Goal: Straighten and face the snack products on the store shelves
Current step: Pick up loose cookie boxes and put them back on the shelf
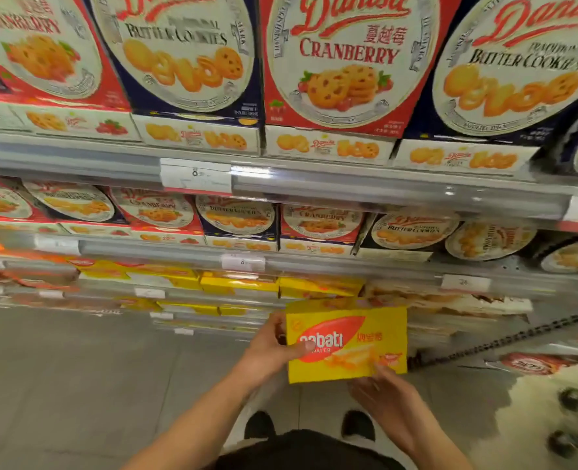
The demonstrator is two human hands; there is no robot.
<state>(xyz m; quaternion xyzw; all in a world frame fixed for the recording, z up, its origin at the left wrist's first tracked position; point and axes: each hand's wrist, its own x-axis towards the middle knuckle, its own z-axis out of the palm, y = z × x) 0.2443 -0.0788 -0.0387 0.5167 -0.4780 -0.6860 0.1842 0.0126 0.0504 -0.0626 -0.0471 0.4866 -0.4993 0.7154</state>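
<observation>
Overhead, Danisa cookie boxes fill the upper shelves, red cranberry beside blue butter cookies, with yellow wafer boxes stacked on the shelf below them. Below those shelves, off the shelf, sits the yellow Nabati wafer box, face up. The left hand grips its left edge, thumb across the front; the right hand pinches its lower right corner.
</observation>
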